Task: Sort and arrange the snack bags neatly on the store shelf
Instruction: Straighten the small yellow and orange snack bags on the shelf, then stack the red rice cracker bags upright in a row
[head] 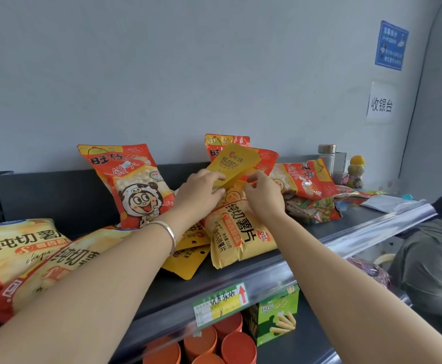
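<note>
Snack bags lie jumbled on a dark shelf (241, 279). My left hand (201, 189) and my right hand (263, 194) both pinch a flat yellow pouch (234, 164), tilted up above the pile. Under it lies a yellow chip bag (237, 232), with more flat yellow pouches (188, 258) beside it. A red bag with a cartoon face (136, 185) leans upright at the back. Another red bag (226, 145) stands behind the held pouch, and a third (305, 179) lies tilted to the right. Two yellow chip bags (17, 248) lie at the left under my forearm.
A green price tag (220, 304) hangs on the shelf's front rail. Below stand orange tubs (214, 342) and a green box (279, 313). A bottle (326, 158) and a small yellow figure (356, 172) stand at the back right. Another person (435, 258) sits at the right.
</note>
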Action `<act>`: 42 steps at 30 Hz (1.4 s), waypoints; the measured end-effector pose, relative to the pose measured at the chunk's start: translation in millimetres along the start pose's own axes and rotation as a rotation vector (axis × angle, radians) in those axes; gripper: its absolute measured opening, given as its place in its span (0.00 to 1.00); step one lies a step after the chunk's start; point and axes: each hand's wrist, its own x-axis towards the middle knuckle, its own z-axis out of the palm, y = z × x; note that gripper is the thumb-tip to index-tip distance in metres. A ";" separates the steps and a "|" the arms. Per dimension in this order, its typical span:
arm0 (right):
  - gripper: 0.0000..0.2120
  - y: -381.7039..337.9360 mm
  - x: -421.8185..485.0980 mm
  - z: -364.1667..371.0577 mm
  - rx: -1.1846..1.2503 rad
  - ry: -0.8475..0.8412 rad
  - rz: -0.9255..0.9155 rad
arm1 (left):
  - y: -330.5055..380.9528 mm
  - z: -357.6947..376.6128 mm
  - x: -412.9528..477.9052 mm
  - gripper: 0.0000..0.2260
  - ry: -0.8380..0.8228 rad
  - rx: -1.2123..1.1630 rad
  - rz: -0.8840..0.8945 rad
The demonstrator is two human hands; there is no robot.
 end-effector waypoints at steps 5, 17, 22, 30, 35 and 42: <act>0.14 10.0 -15.3 -13.5 -0.149 0.028 0.028 | 12.4 6.3 -15.6 0.19 -0.102 -0.012 0.005; 0.22 10.4 -58.7 -18.8 -0.073 -0.193 0.192 | 17.9 6.2 -49.6 0.28 -0.380 0.252 0.061; 0.22 24.9 -53.5 -34.4 -0.036 -0.163 0.183 | 29.0 8.5 -47.8 0.25 -0.313 0.188 0.077; 0.17 71.0 -11.1 -63.9 -0.076 -0.005 0.132 | 75.8 36.8 -4.8 0.21 -0.275 0.090 0.134; 0.20 120.8 33.0 -96.6 -0.108 0.183 0.223 | 111.9 75.1 35.0 0.22 -0.308 0.077 0.153; 0.27 183.4 87.5 -117.0 0.267 0.195 0.655 | 143.6 129.2 84.0 0.25 -0.370 0.214 0.123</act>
